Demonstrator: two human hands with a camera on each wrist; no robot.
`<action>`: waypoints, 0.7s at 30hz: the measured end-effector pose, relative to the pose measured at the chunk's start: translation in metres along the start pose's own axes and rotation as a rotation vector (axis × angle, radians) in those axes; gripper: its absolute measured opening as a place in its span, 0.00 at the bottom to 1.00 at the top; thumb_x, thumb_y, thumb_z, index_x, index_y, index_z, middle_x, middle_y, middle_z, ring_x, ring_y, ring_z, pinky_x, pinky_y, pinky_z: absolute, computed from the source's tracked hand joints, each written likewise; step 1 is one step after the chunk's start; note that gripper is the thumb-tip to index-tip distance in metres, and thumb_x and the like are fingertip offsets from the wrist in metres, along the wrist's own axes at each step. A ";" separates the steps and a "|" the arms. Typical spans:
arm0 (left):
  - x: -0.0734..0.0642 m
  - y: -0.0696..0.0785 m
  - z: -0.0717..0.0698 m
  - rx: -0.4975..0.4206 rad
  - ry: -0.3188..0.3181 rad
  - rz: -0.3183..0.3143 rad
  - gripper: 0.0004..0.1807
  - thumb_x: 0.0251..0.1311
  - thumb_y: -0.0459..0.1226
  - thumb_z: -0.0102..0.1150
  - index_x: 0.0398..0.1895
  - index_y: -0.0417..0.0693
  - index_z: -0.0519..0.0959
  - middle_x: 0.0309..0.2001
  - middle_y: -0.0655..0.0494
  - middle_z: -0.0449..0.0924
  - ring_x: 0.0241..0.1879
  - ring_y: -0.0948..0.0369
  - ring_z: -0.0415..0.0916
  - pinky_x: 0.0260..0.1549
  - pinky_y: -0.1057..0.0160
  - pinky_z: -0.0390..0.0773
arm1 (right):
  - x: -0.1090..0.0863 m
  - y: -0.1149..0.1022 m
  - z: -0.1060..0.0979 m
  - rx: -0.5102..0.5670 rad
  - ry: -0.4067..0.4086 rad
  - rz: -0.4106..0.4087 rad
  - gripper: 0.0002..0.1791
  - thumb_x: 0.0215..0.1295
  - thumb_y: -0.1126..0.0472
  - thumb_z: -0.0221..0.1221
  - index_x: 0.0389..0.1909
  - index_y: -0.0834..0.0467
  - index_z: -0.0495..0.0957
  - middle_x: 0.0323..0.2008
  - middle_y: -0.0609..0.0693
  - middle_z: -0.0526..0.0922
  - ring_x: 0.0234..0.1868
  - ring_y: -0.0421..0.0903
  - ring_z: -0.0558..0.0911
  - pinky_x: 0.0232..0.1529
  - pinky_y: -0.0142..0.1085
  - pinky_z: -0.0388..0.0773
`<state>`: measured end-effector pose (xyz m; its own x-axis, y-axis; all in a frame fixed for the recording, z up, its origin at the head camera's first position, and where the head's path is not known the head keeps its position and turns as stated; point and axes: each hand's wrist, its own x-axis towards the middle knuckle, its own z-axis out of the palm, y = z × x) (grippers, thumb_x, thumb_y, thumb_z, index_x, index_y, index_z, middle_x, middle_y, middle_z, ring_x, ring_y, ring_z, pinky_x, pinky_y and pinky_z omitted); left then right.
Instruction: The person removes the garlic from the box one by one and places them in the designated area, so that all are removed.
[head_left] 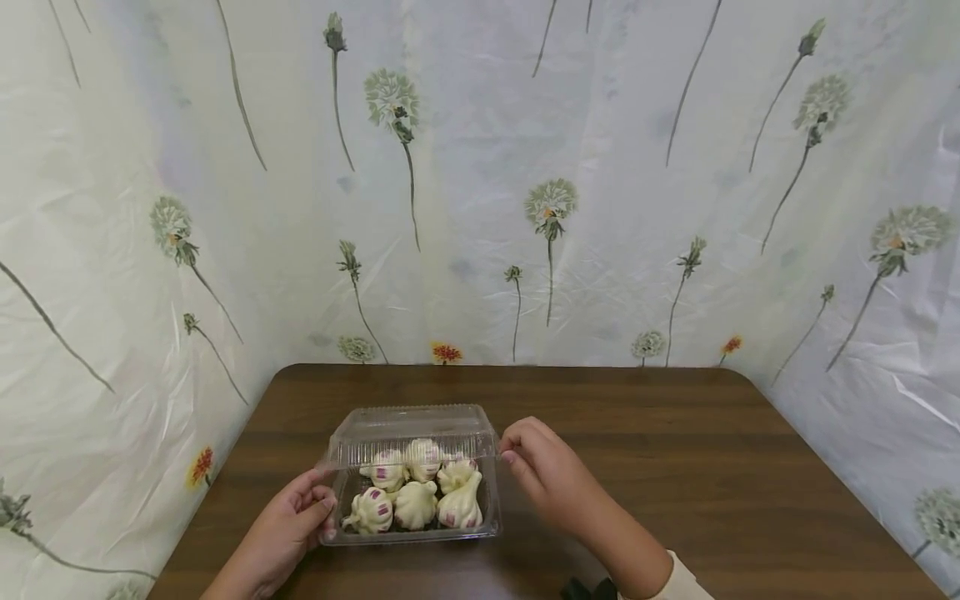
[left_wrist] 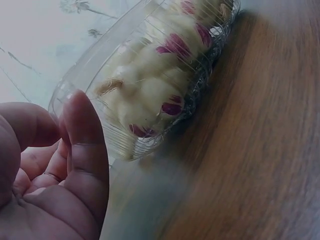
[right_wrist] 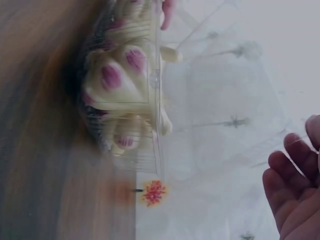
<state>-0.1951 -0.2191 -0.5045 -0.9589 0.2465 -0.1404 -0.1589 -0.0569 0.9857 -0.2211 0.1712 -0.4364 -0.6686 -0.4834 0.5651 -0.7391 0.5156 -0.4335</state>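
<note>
A clear plastic clamshell box [head_left: 412,540] stands on the table, holding several garlic bulbs [head_left: 415,505], cream-coloured with purple patches. Its hinged lid [head_left: 412,419] is tilted up at the far side, partly over the back bulbs. At the box's left edge, my left hand [head_left: 288,521] pinches the rim between thumb and fingers; the left wrist view shows the thumb [left_wrist: 82,130] against the clear plastic. My right hand [head_left: 551,475] pinches the lid's right edge with curled fingers. In the right wrist view, its fingers [right_wrist: 282,182] are at the lid edge, apart from the bulbs.
The brown wood-grain table [head_left: 660,433] has rounded far corners. A pale curtain [head_left: 465,275] printed with dandelions hangs behind it and along both sides. Part of a dark object [head_left: 588,590] shows at the bottom edge near the right forearm.
</note>
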 end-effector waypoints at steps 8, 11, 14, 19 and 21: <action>0.000 0.002 0.000 -0.007 -0.004 -0.017 0.36 0.79 0.30 0.50 0.83 0.38 0.47 0.44 0.57 0.71 0.34 0.65 0.75 0.37 0.67 0.83 | 0.014 0.001 0.002 0.081 0.042 0.131 0.02 0.81 0.59 0.55 0.48 0.50 0.75 0.46 0.40 0.76 0.44 0.37 0.75 0.44 0.35 0.79; 0.000 0.001 -0.001 -0.008 0.003 -0.017 0.36 0.78 0.30 0.49 0.83 0.38 0.48 0.44 0.56 0.71 0.35 0.65 0.74 0.37 0.67 0.83 | 0.019 0.005 0.006 0.127 0.064 0.163 0.03 0.82 0.58 0.54 0.49 0.50 0.76 0.47 0.41 0.76 0.44 0.39 0.76 0.45 0.35 0.79; 0.000 0.000 -0.001 -0.009 0.003 -0.016 0.36 0.78 0.30 0.49 0.83 0.38 0.48 0.44 0.56 0.71 0.35 0.65 0.75 0.37 0.67 0.83 | 0.023 0.011 0.012 0.156 0.089 0.176 0.05 0.82 0.58 0.53 0.50 0.51 0.75 0.48 0.45 0.77 0.45 0.40 0.76 0.45 0.36 0.80; 0.001 -0.001 -0.002 -0.014 -0.008 -0.008 0.37 0.78 0.30 0.50 0.83 0.38 0.47 0.44 0.56 0.71 0.35 0.65 0.75 0.37 0.67 0.83 | 0.026 0.024 0.023 0.203 0.121 0.202 0.08 0.83 0.60 0.51 0.54 0.56 0.74 0.50 0.49 0.78 0.49 0.43 0.77 0.49 0.38 0.80; 0.001 -0.001 -0.002 -0.014 -0.011 -0.001 0.37 0.78 0.30 0.50 0.83 0.38 0.47 0.44 0.56 0.71 0.35 0.65 0.74 0.37 0.67 0.83 | 0.028 0.029 0.027 0.225 0.124 0.231 0.10 0.83 0.60 0.51 0.56 0.59 0.74 0.52 0.50 0.79 0.53 0.45 0.79 0.52 0.41 0.81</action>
<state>-0.1965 -0.2203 -0.5056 -0.9563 0.2569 -0.1398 -0.1627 -0.0702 0.9842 -0.2630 0.1538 -0.4521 -0.8155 -0.2752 0.5090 -0.5781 0.4258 -0.6960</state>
